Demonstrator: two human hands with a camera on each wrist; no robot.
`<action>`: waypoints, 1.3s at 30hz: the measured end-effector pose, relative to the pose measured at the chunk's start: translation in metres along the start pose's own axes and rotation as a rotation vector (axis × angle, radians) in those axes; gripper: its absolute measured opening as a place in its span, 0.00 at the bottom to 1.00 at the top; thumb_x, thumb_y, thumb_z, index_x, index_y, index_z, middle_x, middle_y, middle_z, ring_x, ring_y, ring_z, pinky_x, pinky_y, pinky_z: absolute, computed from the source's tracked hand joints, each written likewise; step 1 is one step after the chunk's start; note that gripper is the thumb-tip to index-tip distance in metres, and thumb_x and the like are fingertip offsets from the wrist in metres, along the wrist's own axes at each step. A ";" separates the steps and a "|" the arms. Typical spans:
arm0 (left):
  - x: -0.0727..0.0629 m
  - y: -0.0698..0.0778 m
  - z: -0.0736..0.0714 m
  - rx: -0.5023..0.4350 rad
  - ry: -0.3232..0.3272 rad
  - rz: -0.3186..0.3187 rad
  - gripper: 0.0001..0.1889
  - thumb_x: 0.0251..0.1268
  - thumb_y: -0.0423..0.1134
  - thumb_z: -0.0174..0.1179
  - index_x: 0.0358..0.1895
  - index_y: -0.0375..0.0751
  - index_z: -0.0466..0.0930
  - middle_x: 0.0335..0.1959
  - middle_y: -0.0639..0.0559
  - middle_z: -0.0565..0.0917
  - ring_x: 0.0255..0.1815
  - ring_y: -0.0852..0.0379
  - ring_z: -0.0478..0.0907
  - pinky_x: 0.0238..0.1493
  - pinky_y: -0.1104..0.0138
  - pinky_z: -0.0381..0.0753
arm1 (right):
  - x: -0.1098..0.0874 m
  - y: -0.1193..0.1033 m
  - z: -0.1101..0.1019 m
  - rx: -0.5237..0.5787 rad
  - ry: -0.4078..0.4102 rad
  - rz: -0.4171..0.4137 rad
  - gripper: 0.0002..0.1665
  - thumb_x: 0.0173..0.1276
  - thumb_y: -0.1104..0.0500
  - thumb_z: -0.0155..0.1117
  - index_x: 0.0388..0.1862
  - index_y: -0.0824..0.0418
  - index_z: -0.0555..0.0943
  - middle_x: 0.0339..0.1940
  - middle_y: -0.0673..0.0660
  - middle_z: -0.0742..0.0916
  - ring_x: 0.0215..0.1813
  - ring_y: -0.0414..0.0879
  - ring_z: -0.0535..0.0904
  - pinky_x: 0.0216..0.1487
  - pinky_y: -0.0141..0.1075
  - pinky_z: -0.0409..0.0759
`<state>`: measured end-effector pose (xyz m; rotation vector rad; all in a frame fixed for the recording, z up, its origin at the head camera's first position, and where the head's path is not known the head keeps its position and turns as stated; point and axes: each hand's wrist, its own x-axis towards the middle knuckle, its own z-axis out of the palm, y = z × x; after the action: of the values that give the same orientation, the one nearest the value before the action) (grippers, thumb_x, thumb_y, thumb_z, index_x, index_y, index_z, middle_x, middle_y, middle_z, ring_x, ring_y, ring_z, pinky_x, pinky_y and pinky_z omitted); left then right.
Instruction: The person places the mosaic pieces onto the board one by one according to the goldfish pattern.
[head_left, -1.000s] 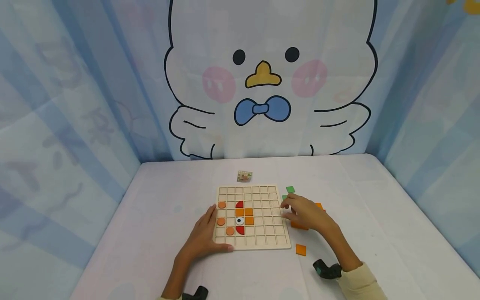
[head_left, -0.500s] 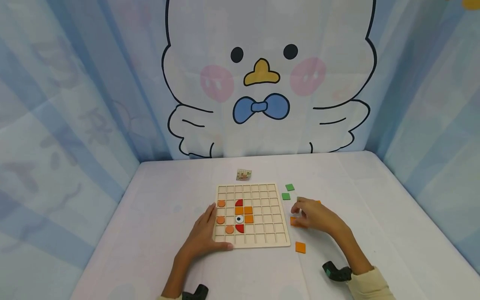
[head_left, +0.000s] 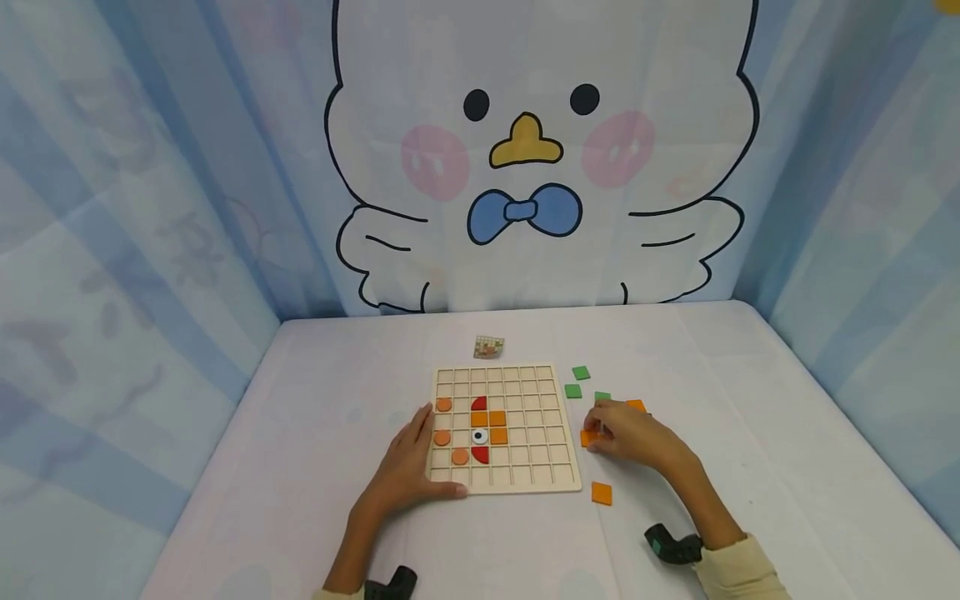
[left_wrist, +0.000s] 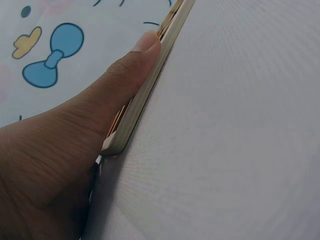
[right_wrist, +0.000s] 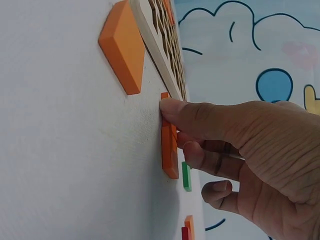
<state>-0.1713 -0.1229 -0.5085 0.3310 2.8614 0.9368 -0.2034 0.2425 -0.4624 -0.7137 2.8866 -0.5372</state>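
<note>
A pale wooden grid board lies mid-table. On it sit orange discs, red quarter-circle pieces, orange squares and a white eye piece. My left hand rests at its near left corner, fingers straight along the left side. The left thumb lies on the front edge in the left wrist view. Right of the board, my right hand pinches an orange square tile low over the table. In the right wrist view, another orange tile is close beside the thumb; the index fingertip is hidden.
Green tiles lie by the board's right side. A loose orange tile is near its front right corner, and another orange piece shows behind the right hand. A small patterned picture card sits beyond the board.
My right hand has moved right and back from the board's right edge to the orange tiles, and its fingers have closed on one. My left hand has stayed put.
</note>
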 end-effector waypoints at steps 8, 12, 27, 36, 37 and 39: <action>0.001 0.002 -0.002 0.005 -0.003 0.005 0.73 0.29 0.75 0.70 0.79 0.44 0.41 0.82 0.49 0.42 0.80 0.45 0.47 0.76 0.44 0.53 | 0.003 -0.004 -0.002 -0.025 0.031 -0.006 0.10 0.58 0.58 0.74 0.37 0.58 0.84 0.31 0.46 0.77 0.30 0.36 0.69 0.30 0.26 0.71; 0.002 0.002 -0.003 0.008 -0.002 0.002 0.73 0.29 0.76 0.70 0.79 0.44 0.41 0.82 0.50 0.42 0.80 0.45 0.46 0.76 0.45 0.53 | 0.005 -0.008 -0.003 -0.029 0.054 -0.036 0.11 0.58 0.57 0.74 0.38 0.58 0.84 0.32 0.46 0.78 0.30 0.36 0.69 0.31 0.26 0.72; -0.001 0.001 -0.002 0.011 -0.015 0.043 0.71 0.35 0.73 0.71 0.79 0.38 0.42 0.81 0.45 0.43 0.80 0.42 0.47 0.74 0.43 0.56 | 0.020 -0.038 0.004 -0.014 0.008 -0.149 0.11 0.60 0.53 0.73 0.38 0.57 0.82 0.34 0.46 0.80 0.28 0.34 0.67 0.29 0.25 0.70; 0.000 0.002 -0.002 0.014 -0.009 0.036 0.71 0.34 0.73 0.71 0.79 0.39 0.43 0.81 0.45 0.43 0.80 0.42 0.48 0.75 0.44 0.56 | 0.035 -0.064 0.018 -0.043 -0.045 -0.193 0.13 0.62 0.49 0.71 0.39 0.55 0.83 0.37 0.45 0.80 0.29 0.35 0.70 0.32 0.25 0.73; 0.000 0.002 -0.002 0.013 -0.011 0.032 0.71 0.34 0.73 0.71 0.79 0.39 0.43 0.81 0.45 0.43 0.79 0.42 0.48 0.75 0.44 0.56 | 0.037 -0.066 0.019 -0.054 -0.048 -0.205 0.13 0.62 0.49 0.71 0.39 0.55 0.83 0.37 0.45 0.80 0.30 0.35 0.70 0.33 0.25 0.74; 0.000 0.002 -0.003 0.013 -0.013 0.029 0.71 0.34 0.73 0.71 0.79 0.38 0.43 0.81 0.44 0.44 0.79 0.41 0.48 0.75 0.44 0.56 | 0.040 -0.071 0.023 -0.069 -0.056 -0.224 0.13 0.63 0.50 0.71 0.39 0.56 0.84 0.37 0.46 0.81 0.31 0.35 0.71 0.35 0.26 0.76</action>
<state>-0.1710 -0.1226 -0.5049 0.3790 2.8592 0.9176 -0.2034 0.1582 -0.4586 -1.0527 2.8023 -0.4342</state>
